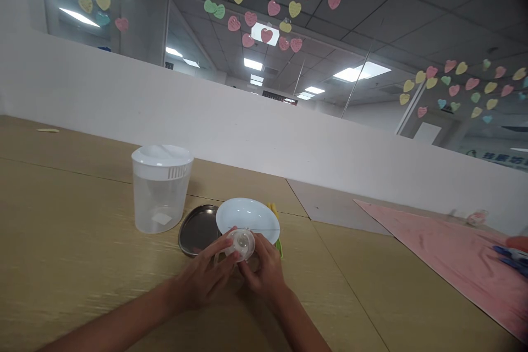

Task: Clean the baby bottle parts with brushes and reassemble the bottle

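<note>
Between my hands is a small clear round plastic cup [242, 245], its round face turned toward me. My left hand [208, 270] grips its left side with fingers bent round it. On the other side, my right hand [266, 265] pinches it with thumb and fingers. Right behind the cup sits a white oval bowl [247, 210], partly covered by my hands. A shallow dark metal tray [198, 231] lies to the left, its right edge hidden by the bowl. Bits of a green item [279, 248] and a yellow item [273, 208] peek out at the bowl's right.
A translucent bucket with a white lid [160, 198] stands left of the tray. Pink cloth [457, 253] covers the table's right side, with a blue object [511, 257] at the frame edge. A low white wall [256, 132] runs along the back under windows with heart notes.
</note>
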The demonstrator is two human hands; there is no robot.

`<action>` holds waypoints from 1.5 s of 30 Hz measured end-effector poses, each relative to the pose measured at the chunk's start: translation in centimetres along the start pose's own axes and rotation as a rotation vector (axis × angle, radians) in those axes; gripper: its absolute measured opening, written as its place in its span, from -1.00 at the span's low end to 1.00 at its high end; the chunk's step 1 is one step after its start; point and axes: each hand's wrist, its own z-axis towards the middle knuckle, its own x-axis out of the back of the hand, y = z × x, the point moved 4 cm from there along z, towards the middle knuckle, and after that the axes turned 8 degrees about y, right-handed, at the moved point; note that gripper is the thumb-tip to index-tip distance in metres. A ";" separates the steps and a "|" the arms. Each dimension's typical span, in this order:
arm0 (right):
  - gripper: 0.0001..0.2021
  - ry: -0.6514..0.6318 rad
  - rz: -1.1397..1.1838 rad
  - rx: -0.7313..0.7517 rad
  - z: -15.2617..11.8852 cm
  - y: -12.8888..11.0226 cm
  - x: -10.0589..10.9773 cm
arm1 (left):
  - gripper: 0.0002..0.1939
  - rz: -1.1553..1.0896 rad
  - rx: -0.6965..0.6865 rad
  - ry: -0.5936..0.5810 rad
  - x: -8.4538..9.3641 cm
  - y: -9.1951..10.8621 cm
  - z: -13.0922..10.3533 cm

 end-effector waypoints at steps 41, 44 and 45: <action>-0.35 0.044 -0.072 -0.059 -0.6 0.5 0.0 | -0.40 -0.039 0.036 -0.051 0.5 0.5 2.4; -0.34 0.046 -0.101 -0.019 -0.7 0.3 0.1 | -0.38 -0.040 0.044 -0.047 0.5 0.4 2.4; -0.37 0.060 -0.115 0.015 -0.6 0.1 0.2 | -0.38 -0.042 0.047 -0.049 0.5 0.4 2.4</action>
